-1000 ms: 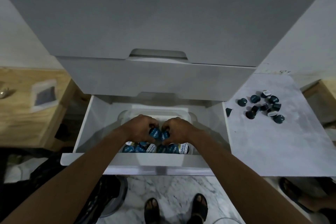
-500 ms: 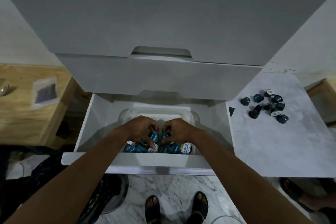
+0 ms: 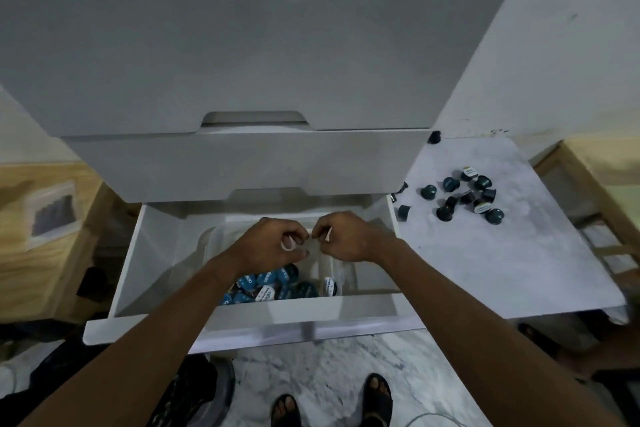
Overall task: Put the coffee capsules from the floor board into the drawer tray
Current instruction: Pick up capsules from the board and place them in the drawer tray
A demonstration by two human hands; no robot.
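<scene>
Both hands have lifted off the pile: left hand [image 3: 268, 246] and right hand [image 3: 343, 239] hover curled above the tray [image 3: 207, 243]; whether they hold anything I cannot tell. Capsules [image 3: 273, 284] fill its front; more capsules [image 3: 464, 198] lie on the floor board [image 3: 502, 270], beside the drawer [image 3: 145, 253].

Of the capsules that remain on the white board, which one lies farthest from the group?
The lone capsule at the board's far corner, beside the drawer front, well behind the cluster.

hands [image 3: 304, 242] curled, side by side above tray [image 3: 349, 274] | capsules [image 3: 273, 286] inside tray | more capsules [image 3: 464, 198] on board [image 3: 502, 260] right
</scene>
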